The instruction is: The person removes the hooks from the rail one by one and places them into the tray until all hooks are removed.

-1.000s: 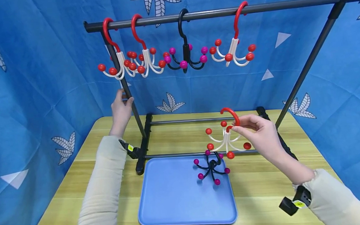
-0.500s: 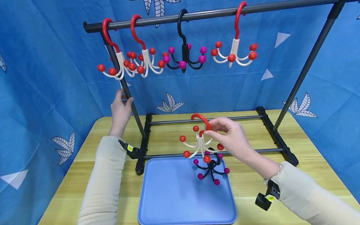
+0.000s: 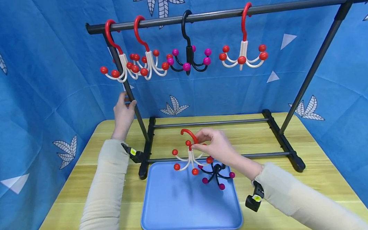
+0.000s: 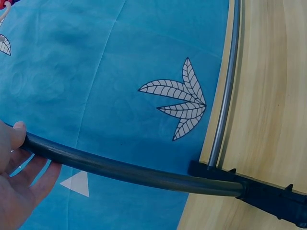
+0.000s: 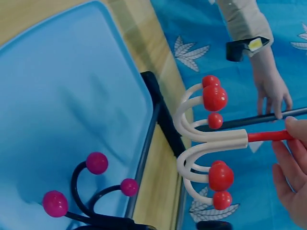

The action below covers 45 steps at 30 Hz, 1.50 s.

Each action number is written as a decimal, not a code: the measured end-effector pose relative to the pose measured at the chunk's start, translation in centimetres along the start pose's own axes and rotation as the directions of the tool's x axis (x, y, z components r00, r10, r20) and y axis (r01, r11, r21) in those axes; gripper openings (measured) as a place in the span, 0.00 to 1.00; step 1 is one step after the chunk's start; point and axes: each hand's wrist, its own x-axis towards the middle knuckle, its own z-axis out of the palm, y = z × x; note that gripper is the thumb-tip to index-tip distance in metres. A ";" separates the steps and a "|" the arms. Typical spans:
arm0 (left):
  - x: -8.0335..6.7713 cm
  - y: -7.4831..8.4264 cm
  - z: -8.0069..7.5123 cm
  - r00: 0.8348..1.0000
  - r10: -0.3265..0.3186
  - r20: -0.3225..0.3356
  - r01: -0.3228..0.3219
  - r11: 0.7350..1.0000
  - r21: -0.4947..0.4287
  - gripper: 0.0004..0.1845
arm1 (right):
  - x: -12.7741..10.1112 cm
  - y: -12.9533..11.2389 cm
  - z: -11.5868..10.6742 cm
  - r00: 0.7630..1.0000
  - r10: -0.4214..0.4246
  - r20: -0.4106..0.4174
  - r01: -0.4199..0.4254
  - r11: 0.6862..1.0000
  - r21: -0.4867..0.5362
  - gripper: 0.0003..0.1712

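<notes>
My right hand (image 3: 217,148) pinches the red-and-white hanger (image 3: 189,156) by the neck of its red hook, thumb and fingers curled round it, so its white arms and red balls dangle just above the far edge of the blue tray (image 3: 176,205). In the right wrist view I think the balls hang clear of the tray, though I cannot be sure. At about four o'clock from that hanger, the black hanger with magenta balls (image 3: 216,174) lies on the tray. The tray sits on the counter (image 3: 300,192), close in front of the rack's base.

Farther off, at ten o'clock, my left hand (image 3: 123,113) grips the left upright of the black rack (image 3: 133,107), fingers wrapped round the pole. Up on the top bar (image 3: 290,4) hang four more hangers: two red-and-white (image 3: 143,63) at eleven o'clock, a black one (image 3: 189,59) at twelve, another red-and-white one (image 3: 243,54) at one.
</notes>
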 end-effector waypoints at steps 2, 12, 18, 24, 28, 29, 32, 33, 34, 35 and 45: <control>0.0 0.0 0.1 1.000 0.000 0.003 0.000 1.000 0.002 0.19 | 0.1 0.3 0.4 1.000 -0.003 0.013 0.004 1.000 -0.013 0.09; -0.1 0.1 0.1 1.000 0.004 -0.003 -0.004 1.000 -0.002 0.19 | 0.2 1.6 1.8 0.996 -0.007 0.092 0.017 0.994 -0.106 0.09; -0.1 0.0 0.1 1.000 0.002 -0.003 -0.002 1.000 -0.004 0.19 | 0.3 2.2 2.2 0.991 -0.037 0.131 0.059 0.985 -0.165 0.09; -0.1 0.0 0.2 1.000 -0.005 0.006 0.005 1.000 -0.009 0.20 | 0.3 2.8 2.5 0.985 -0.044 0.167 0.076 0.978 -0.193 0.09; -0.2 0.0 0.2 1.000 -0.013 0.009 0.013 1.000 -0.003 0.20 | 0.2 3.2 2.7 0.981 -0.037 0.188 0.088 0.959 -0.271 0.09; -0.2 0.0 0.2 1.000 -0.014 0.010 0.014 1.000 -0.002 0.20 | 0.1 3.3 2.7 0.980 -0.036 0.193 0.095 0.948 -0.303 0.09; -0.2 0.0 0.2 1.000 -0.010 0.007 0.010 1.000 -0.001 0.20 | -0.1 3.4 2.8 0.977 -0.049 0.207 0.131 0.906 -0.403 0.09; -0.2 0.0 0.2 1.000 -0.007 0.004 0.007 1.000 -0.001 0.20 | -0.1 3.4 2.8 0.976 -0.060 0.208 0.146 0.890 -0.431 0.09; -0.1 0.0 0.2 1.000 -0.004 0.002 0.004 1.000 -0.001 0.20 | -0.2 3.3 2.8 0.976 -0.072 0.206 0.160 0.877 -0.453 0.10; -0.1 0.0 0.2 1.000 -0.002 -0.001 0.002 1.000 0.000 0.20 | -0.2 3.3 2.8 0.975 -0.087 0.203 0.175 0.864 -0.473 0.10; -0.1 0.1 0.1 1.000 -0.014 -0.004 0.014 1.000 0.005 0.20 | -1.1 3.1 2.6 0.973 -0.095 0.211 0.205 0.776 -0.596 0.23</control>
